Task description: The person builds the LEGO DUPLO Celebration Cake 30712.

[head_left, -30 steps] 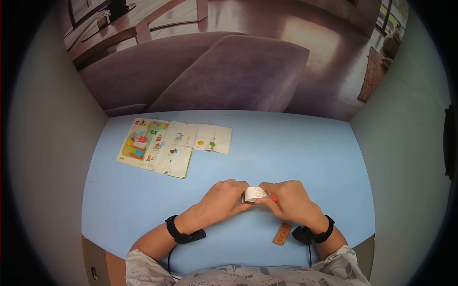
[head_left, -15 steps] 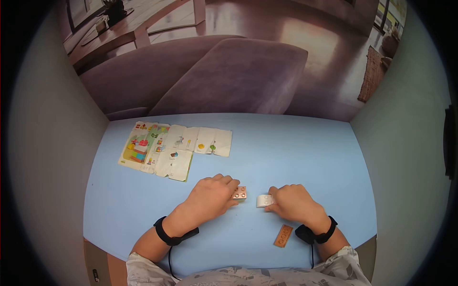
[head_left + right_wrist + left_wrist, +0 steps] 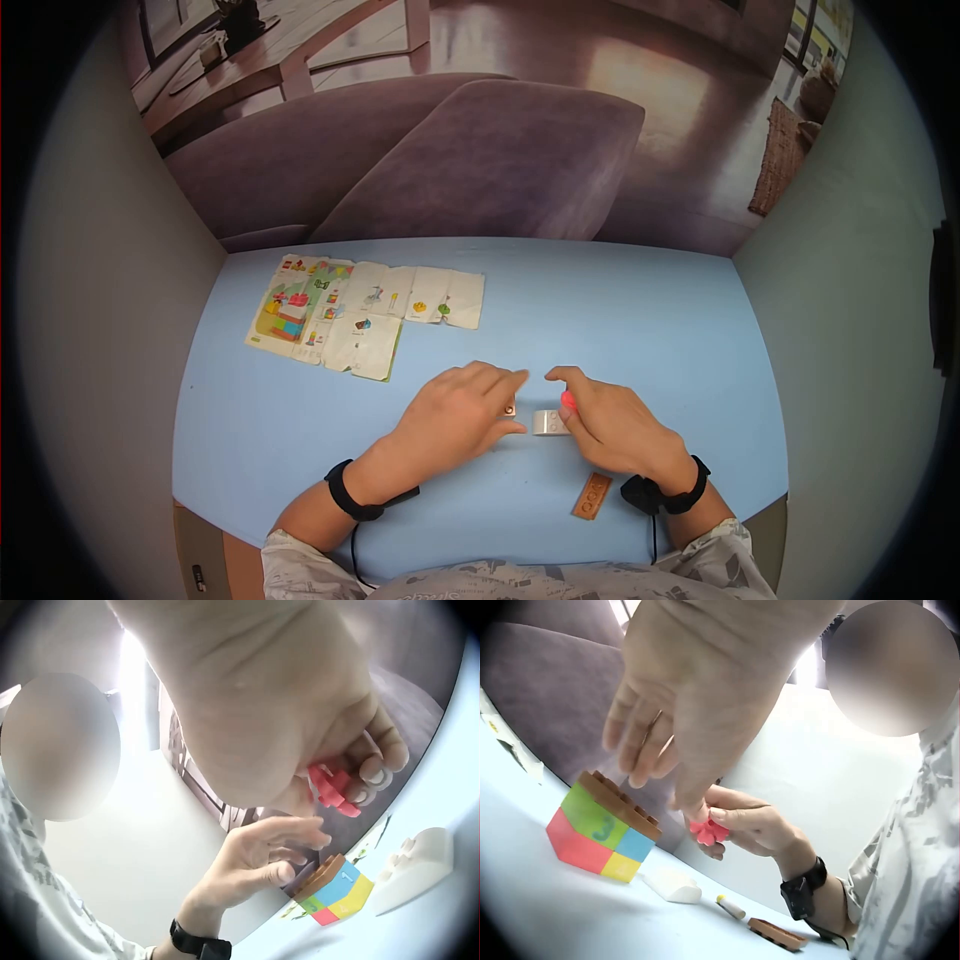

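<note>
My right hand (image 3: pixel 620 425) pinches a pink flower-shaped piece (image 3: pixel 334 791) between thumb and fingers, its forefinger stretched out in the head view. A white curved brick (image 3: pixel 547 423) with studs lies on the table just below that hand. My left hand (image 3: pixel 455 410) hovers with fingers loosely extended, holding nothing. Close by it stands a block stack (image 3: pixel 600 830) of green, blue, red and yellow bricks topped by a brown studded layer; the left hand hides most of the stack in the head view.
A brown studded plate (image 3: pixel 592 496) lies on the blue table (image 3: pixel 640 320) near the right wrist. Beside it in the left wrist view is a small white stick with a yellow end (image 3: pixel 730 907). An unfolded instruction sheet (image 3: pixel 375 300) lies at the far left.
My hands, together at the white brick a second ago, have parted. The right hand has let go of the white brick and keeps the pink piece. My left hand has let go of the stack.
</note>
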Motion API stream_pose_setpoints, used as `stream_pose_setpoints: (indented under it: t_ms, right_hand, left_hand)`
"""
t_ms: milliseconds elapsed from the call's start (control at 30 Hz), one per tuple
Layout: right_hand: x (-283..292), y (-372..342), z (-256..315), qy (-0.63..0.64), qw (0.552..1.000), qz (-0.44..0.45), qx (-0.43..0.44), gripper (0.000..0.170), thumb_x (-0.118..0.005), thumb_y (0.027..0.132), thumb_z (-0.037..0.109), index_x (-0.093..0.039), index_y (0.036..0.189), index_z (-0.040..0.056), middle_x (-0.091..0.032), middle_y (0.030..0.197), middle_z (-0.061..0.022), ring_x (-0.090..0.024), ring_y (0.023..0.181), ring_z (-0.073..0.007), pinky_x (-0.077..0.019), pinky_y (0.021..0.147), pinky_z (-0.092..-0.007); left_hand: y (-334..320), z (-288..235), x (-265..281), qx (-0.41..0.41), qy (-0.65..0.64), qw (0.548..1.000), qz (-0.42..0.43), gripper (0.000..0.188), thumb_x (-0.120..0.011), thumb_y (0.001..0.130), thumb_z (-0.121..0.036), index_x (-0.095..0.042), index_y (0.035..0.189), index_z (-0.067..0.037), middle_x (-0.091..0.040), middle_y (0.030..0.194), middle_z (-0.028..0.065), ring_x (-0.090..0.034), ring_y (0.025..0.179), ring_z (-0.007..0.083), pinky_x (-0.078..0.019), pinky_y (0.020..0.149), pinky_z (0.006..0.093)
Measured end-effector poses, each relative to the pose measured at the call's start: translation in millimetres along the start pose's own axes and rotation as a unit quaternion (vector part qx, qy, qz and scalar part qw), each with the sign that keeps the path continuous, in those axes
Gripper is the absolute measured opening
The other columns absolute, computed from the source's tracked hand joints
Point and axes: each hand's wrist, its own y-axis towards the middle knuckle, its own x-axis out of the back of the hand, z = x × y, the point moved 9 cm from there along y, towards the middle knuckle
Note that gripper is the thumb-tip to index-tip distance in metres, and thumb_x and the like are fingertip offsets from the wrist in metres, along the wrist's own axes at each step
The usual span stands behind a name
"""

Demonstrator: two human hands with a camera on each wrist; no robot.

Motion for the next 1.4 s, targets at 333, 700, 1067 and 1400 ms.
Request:
stream_pose_setpoints:
  t_ms: [333,700,1067,1400]
  right_hand:
    - [-14,0,9,0.258,0.962,-0.048,0.076,0.077,-0.070,0.102,0.008,-0.025,0.163,0.0010,-0.071,0.104,-0.0188,-0.072,0.087,-0.0290,-0.0576,0.082,-0.0397]
    - [-19,0,9,0.181,0.982,-0.018,0.052,0.084,-0.076,0.100,0.024,-0.026,0.163,0.0019,-0.074,0.106,-0.0205,-0.076,0.090,-0.0325,-0.0591,0.082,-0.0387]
    - [-23,0,5,0.108,0.992,0.013,0.069,0.061,-0.071,0.102,0.034,-0.050,0.149,0.0011,-0.074,0.105,-0.0182,-0.074,0.085,-0.0345,-0.0585,0.078,-0.0421]
    - [-27,-2,2,0.079,0.993,0.024,0.082,0.056,-0.069,0.104,0.035,-0.053,0.146,0.0025,-0.074,0.102,-0.0163,-0.072,0.083,-0.0338,-0.0571,0.076,-0.0420]
  left_hand:
    - [-8,-8,-11,0.034,-0.095,0.995,0.025,0.050,-0.082,0.090,-0.025,-0.065,0.133,-0.005,-0.072,0.112,0.0099,-0.072,0.097,0.0285,-0.0599,0.080,0.0376]
    - [-3,4,3,0.039,-0.051,0.998,0.019,0.045,-0.082,0.090,-0.018,-0.069,0.131,-0.004,-0.071,0.112,0.0129,-0.073,0.094,0.0316,-0.0611,0.082,0.0404]
    - [-13,28,-12,0.091,0.025,0.992,0.083,0.039,-0.080,0.091,-0.016,-0.071,0.127,-0.003,-0.069,0.112,0.0133,-0.073,0.093,0.0333,-0.0598,0.081,0.0431]
    - [-15,27,-16,0.067,0.062,0.992,0.092,0.041,-0.083,0.087,-0.014,-0.072,0.124,-0.001,-0.074,0.111,0.0143,-0.073,0.096,0.0326,-0.0592,0.082,0.0423]
